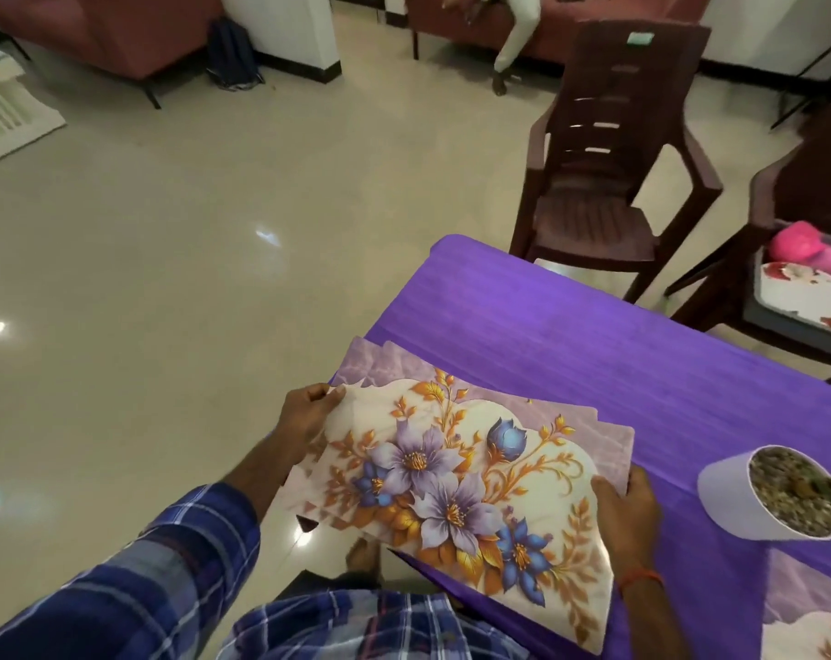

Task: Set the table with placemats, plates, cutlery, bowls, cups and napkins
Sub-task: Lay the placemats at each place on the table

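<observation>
My left hand (308,416): it grips the left edge of the placemats, thumb on top and the other fingers under them
My right hand (627,512): it holds the right edge of the same stack, thumb on the top, fingers closed behind; an orange thread is on this wrist
Placemats (456,469): a small stack with purple and blue flowers and golden leaves; the sheets are a little fanned, so I see corners of the lower ones. The stack is over the near left corner of the table, partly out over the floor
Table (594,326): covered with a purple cloth
Another placemat (804,612): it lies flat on the cloth at the bottom right, only partly in view
White pot (761,497): on the table, right of my right hand, filled with small stones
Chairs (608,183): dark brown plastic, behind the table
Tray (808,297): on the right chair, with patterned plates and something pink
</observation>
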Demonstrator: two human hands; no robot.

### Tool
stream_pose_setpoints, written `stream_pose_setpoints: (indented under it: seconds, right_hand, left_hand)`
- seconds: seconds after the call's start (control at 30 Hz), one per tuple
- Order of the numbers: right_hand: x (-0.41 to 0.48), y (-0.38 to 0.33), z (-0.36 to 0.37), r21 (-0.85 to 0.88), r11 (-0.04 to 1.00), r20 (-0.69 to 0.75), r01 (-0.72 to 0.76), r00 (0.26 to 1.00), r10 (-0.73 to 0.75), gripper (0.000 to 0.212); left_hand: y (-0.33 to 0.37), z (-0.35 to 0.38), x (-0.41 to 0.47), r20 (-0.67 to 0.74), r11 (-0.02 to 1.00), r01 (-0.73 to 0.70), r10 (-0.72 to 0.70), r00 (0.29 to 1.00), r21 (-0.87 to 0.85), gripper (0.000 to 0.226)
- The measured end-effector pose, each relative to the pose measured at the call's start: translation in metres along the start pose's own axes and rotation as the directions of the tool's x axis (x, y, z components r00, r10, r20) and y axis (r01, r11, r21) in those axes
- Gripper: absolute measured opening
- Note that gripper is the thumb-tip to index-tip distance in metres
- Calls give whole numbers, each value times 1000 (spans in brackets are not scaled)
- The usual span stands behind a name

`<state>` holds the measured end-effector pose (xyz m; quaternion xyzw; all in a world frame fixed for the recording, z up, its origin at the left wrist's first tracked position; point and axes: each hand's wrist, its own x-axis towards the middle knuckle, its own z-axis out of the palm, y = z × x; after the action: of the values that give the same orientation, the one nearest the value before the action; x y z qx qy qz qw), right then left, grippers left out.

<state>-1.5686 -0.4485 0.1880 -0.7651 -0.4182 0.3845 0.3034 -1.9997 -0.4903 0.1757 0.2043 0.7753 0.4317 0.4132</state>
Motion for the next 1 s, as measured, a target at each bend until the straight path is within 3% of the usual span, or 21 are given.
stream_pose_setpoints:
  seconds: [0.23, 0.33, 0.43, 0.57, 0.67, 0.83, 1.0]
  right_hand:
    - [-15, -10, 19, -15, 1000, -154, 6, 988, -8, 10]
    - [-19, -23, 27, -21, 998, -157, 56, 986, -59, 12]
    - [-14, -35, 33, -35, 995, -138, 94, 986, -98, 13]
    - [-2, -38, 45, -77, 993, -74, 91, 993, -97, 28]
    - [8, -27, 52, -150, 988, -57, 31, 998, -40, 34]
    - [4, -23, 59, -233, 972, -24, -24, 1000, 19, 48]
    - [-6, -12, 62, -240, 971, -77, -17, 997, -1, 39]
  left_hand:
    - [16, -8, 63, 122, 969, -119, 94, 988, 218, 13]
    - [18, -10, 80, 192, 858, -269, 203, 960, 437, 23]
    - [16, -10, 91, 253, 739, -399, 308, 917, 543, 33]
    - [5, -13, 108, 317, 660, -477, 357, 879, 580, 31]
    - [4, -12, 118, 338, 640, -497, 364, 868, 586, 45]
    - [-3, -14, 124, 333, 669, -512, 388, 859, 539, 37]
    - [-6, -15, 125, 346, 654, -522, 391, 853, 548, 35]
